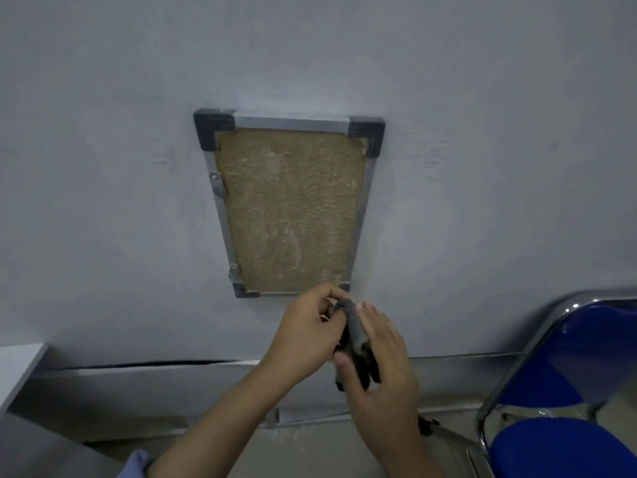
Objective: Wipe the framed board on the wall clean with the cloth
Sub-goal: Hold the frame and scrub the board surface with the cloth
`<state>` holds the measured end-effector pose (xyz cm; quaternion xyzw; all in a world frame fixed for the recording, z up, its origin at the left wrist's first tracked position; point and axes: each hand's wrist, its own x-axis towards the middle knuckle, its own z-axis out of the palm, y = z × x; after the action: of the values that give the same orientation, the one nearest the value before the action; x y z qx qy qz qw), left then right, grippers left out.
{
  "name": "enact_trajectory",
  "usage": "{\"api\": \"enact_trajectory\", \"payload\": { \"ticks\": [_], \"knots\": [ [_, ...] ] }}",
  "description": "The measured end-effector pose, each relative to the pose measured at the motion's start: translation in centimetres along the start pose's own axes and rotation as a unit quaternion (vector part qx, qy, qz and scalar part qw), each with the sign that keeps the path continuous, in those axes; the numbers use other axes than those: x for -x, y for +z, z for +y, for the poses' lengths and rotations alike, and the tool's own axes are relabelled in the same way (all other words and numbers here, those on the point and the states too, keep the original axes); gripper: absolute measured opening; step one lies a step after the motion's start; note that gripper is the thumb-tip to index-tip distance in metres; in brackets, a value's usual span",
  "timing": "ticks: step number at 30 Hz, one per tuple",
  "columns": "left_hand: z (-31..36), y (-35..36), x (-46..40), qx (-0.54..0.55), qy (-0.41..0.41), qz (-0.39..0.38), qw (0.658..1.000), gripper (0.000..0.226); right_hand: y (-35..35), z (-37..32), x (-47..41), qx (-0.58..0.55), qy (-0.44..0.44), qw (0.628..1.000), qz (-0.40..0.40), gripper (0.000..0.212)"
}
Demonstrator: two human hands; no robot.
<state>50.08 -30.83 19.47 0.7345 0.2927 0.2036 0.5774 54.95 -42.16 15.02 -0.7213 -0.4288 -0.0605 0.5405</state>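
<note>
Board: the framed board (289,210) hangs flat on the grey wall (103,150), centre of view, facing out into the room toward the person.
Long axis: vertical, its short edges at top and bottom; it looks narrower toward the bottom, which I judge to be the wide lens and the downward look.
Surface: rough tan panel with pale smears and streaks, inside a thin metal rim with dark corner caps; two small metal clips sit on the left rim.
Cloth: a dark, bunched cloth (355,343) is held just below the board's lower right corner, off the panel.
Left hand: the left hand (306,331) has its fingers curled in, pinching the top fold of the cloth.
Right hand: the right hand (379,360) holds the cloth's lower part, thumb pressed across the front, fingers lying fairly straight along the far side.
Stage: seemingly folding or gathering the cloth; wiping not yet under way.
Risk: the coarse panel could snag loose cloth ends or shed grit; hard pressure near the clips might shift the board on its mount.
Surroundings: a blue chair (568,391) with a chrome frame stands at lower right, close to the wall.
</note>
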Motion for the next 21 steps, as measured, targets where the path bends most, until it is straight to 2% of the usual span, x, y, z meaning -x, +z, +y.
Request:
{"api": "enact_trajectory", "payload": {
  "ticks": [2,4,7,9,11,13,14,16,18,19,21],
  "knots": [
    [0.9,-1.2,-0.1,0.032,-0.015,-0.013,0.999,0.018,1.3,-0.8,0.0,0.005,0.008,0.998,-0.056,0.088],
    [1.8,-2.9,-0.3,0.035,-0.009,-0.033,0.999,0.02,2.6,-1.4,-0.6,0.012,0.0,0.999,-0.05,0.094],
    [2.8,-6.0,-0.9,-0.022,0.021,-0.092,0.995,0.025,4.1,-2.1,-1.9,-0.016,0.015,0.999,0.044,0.06],
    [2.9,-8.1,-1.1,-0.126,0.097,-0.104,0.982,0.026,4.7,-2.9,-3.0,-0.057,0.071,0.993,0.074,0.044],
    [3.1,-10.8,-1.6,-0.252,0.257,-0.044,0.932,0.031,5.1,-3.5,-4.0,-0.067,0.105,0.988,0.091,0.039],
    [3.3,-13.4,-2.5,-0.369,0.415,0.03,0.831,0.04,4.9,-4.1,-5.2,-0.06,0.089,0.986,0.131,0.032],
    [3.2,-14.5,-3.1,-0.414,0.456,0.07,0.785,0.049,4.7,-4.4,-6.0,-0.045,0.069,0.983,0.162,0.029],
    [3.0,-16.3,-4.4,-0.494,0.458,0.129,0.728,0.082,3.9,-5.0,-7.9,-0.002,0.004,0.974,0.226,0.03],
    [2.8,-17.8,-5.6,-0.553,0.416,0.147,0.707,0.117,2.9,-5.5,-10.3,0.048,-0.074,0.956,0.28,0.032],
    [2.6,-18.3,-6.1,-0.573,0.399,0.152,0.7,0.128,2.4,-5.7,-11.6,0.075,-0.11,0.945,0.3,0.035],
    [2.3,-18.9,-6.9,-0.6,0.387,0.165,0.68,0.134,1.6,-5.7,-14.2,0.132,-0.175,0.928,0.302,0.036]
  ]
}}
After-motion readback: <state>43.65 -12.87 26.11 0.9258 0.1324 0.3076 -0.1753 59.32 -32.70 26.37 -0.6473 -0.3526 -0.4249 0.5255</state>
